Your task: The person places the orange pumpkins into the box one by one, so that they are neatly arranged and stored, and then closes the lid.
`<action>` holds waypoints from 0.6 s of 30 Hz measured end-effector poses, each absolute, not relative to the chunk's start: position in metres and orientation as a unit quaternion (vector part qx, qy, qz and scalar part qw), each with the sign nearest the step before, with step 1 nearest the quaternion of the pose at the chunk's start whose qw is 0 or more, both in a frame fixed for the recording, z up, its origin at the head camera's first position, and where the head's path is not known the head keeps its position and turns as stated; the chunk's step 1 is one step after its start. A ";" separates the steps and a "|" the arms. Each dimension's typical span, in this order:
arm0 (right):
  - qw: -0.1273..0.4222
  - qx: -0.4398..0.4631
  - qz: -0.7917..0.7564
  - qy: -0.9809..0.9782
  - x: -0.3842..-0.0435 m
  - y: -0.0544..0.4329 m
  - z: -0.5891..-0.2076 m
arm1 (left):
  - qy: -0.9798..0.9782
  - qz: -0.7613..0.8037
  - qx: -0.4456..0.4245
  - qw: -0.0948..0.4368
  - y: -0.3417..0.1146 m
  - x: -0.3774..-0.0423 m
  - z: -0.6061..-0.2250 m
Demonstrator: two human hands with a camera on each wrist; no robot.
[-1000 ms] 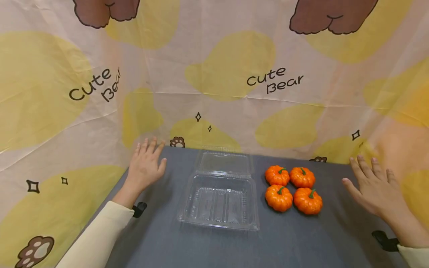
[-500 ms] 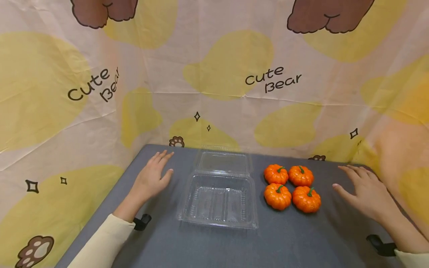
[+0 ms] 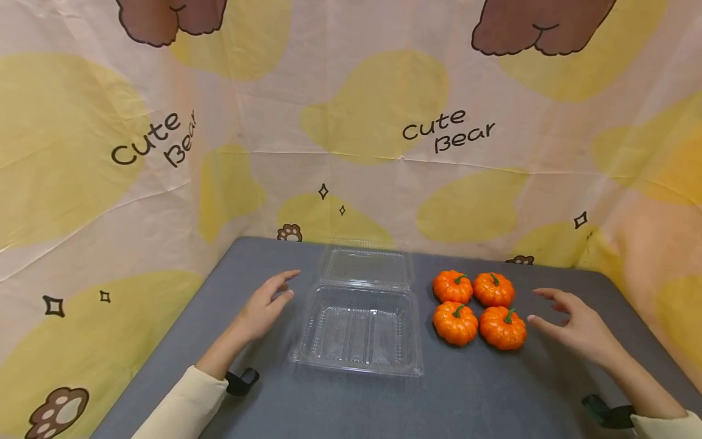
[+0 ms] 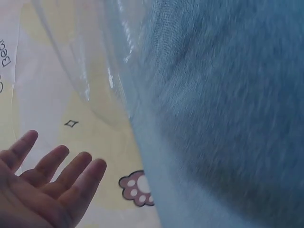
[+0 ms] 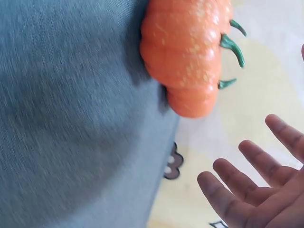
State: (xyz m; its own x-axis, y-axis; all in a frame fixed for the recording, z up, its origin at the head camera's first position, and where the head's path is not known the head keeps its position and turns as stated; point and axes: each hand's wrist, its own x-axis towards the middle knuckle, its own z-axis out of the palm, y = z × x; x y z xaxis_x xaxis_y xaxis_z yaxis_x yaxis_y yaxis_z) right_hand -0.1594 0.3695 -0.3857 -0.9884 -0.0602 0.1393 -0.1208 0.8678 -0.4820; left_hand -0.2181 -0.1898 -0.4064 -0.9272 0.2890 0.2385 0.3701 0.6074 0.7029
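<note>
A clear plastic clamshell box [image 3: 359,364] lies on the grey table with its lid [image 3: 367,266] folded back toward the rear. Just left of it, my left hand [image 3: 263,312] hovers with loosely bent fingers and holds nothing. To the box's right, several small orange pumpkins with green stems sit close together. The front right pumpkin [image 3: 503,329] is nearest to my right hand [image 3: 578,329], whose thumb and fingers are spread apart beside it without gripping. In the right wrist view the pumpkins [image 5: 183,42] overlap one another, away from my fingers [image 5: 228,183].
A printed cloth [image 3: 373,110] with yellow patches and bear drawings hangs behind and at both sides of the grey table [image 3: 351,408]. Dark straps with black mounts [image 3: 241,382] sit at both wrists.
Both hands have moved inward and lower: the left toward the clear box, the right toward the pumpkins. Their fingers are more bent than before. The box and pumpkins stay in place.
</note>
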 end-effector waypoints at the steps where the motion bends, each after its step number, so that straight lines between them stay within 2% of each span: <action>1: 0.053 0.042 0.260 -0.963 -0.159 0.368 -0.387 | -0.892 -0.410 -0.184 0.044 -0.189 -0.218 -0.408; 5: 0.035 0.030 0.281 -0.959 -0.160 0.365 -0.394 | -0.879 -0.442 -0.179 0.022 -0.184 -0.216 -0.414; 13: 0.009 0.024 0.288 -0.957 -0.161 0.360 -0.407 | -0.836 -0.523 -0.152 -0.058 -0.179 -0.212 -0.421; 18: -0.003 0.029 0.294 -0.955 -0.164 0.356 -0.414 | -0.821 -0.548 -0.137 -0.085 -0.175 -0.211 -0.424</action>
State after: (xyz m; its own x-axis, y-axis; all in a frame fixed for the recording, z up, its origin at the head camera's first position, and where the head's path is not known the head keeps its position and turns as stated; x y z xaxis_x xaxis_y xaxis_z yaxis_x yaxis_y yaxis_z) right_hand -0.1639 0.3559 -0.4140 -0.9983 -0.0576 0.0125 -0.0546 0.8249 -0.5627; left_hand -0.2106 -0.1750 -0.4239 -0.9480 0.3180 0.0098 0.1313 0.3629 0.9225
